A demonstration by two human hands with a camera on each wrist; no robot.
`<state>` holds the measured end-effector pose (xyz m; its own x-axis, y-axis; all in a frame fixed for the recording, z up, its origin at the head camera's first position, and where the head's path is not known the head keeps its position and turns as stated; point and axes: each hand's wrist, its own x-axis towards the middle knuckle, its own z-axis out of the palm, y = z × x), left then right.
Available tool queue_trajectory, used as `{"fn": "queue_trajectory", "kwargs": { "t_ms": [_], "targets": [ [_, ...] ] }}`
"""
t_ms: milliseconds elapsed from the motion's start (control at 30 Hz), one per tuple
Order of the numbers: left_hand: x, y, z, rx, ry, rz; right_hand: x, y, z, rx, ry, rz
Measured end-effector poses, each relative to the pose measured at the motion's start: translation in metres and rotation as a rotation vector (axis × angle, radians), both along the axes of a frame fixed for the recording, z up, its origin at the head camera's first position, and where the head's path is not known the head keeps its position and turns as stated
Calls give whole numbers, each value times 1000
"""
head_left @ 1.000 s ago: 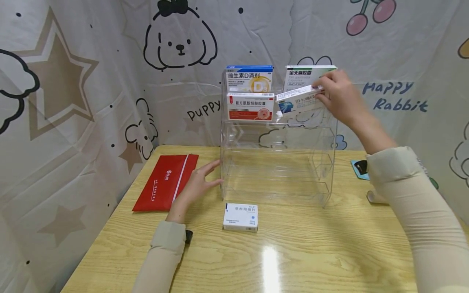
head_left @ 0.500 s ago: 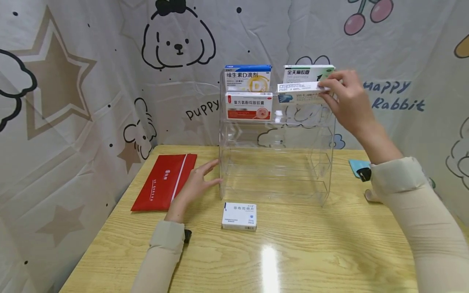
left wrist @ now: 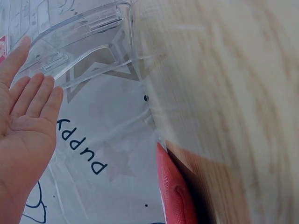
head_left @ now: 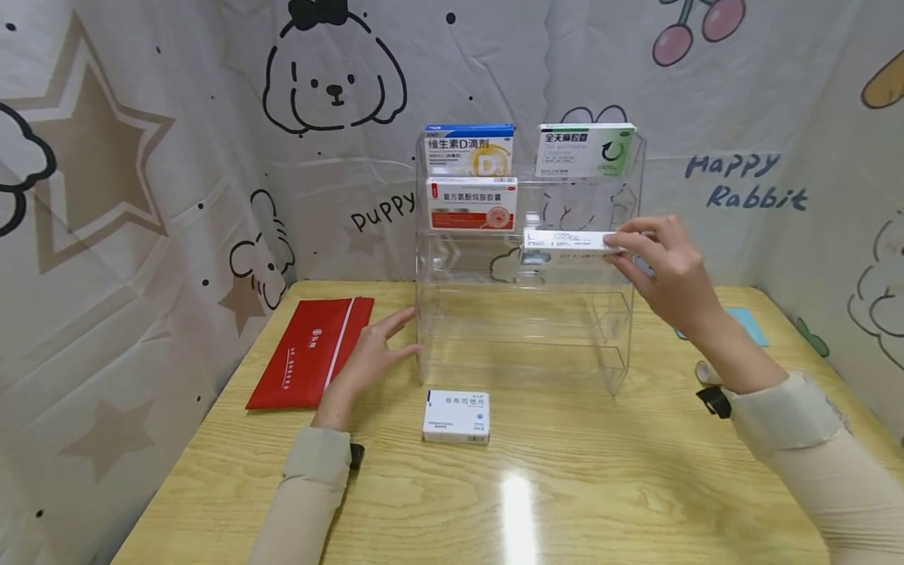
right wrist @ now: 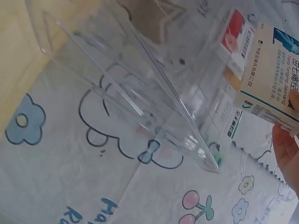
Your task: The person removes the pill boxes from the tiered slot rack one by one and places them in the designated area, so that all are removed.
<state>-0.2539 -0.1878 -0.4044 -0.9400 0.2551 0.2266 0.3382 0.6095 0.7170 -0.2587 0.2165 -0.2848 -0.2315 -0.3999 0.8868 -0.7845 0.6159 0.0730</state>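
In the head view my right hand pinches the right end of a white medicine box, tilted so its narrow white side shows. The box is in front of a clear tiered display rack, about level with its third tier. Blue printing shows on the box in the right wrist view. My left hand, fingers extended, is at the rack's left side; whether it presses there I cannot tell. The top tier bears a blue-and-white vitamin D box and a green-and-white capsule box. Below the former stands a red-and-white box.
Another white medicine box lies on the wooden table before the rack. A red zip pouch lies left. Behind my right forearm are a light-blue flat item and a small pale roll.
My right hand has brought the white medicine box down from the second tier's height to about the third, tipping its top side toward me. The left hand stays at the rack's side.
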Motion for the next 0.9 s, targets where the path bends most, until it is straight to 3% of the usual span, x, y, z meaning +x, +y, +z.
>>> {"fn": "queue_trajectory", "kwargs": {
  "t_ms": [300, 433, 700, 900],
  "targets": [
    [0, -1, -1, -3, 4, 1, 27, -1, -44, 69, -22, 131],
    [-1, -1, -2, 1, 7, -2, 41, 0, -60, 103, -20, 153],
    [-1, -1, -3, -9, 11, 8, 69, 5, -88, 147, -189, 153],
    [-2, 0, -2, -7, 16, -2, 78, 9, -105, 160, -301, 166]
  ]
}}
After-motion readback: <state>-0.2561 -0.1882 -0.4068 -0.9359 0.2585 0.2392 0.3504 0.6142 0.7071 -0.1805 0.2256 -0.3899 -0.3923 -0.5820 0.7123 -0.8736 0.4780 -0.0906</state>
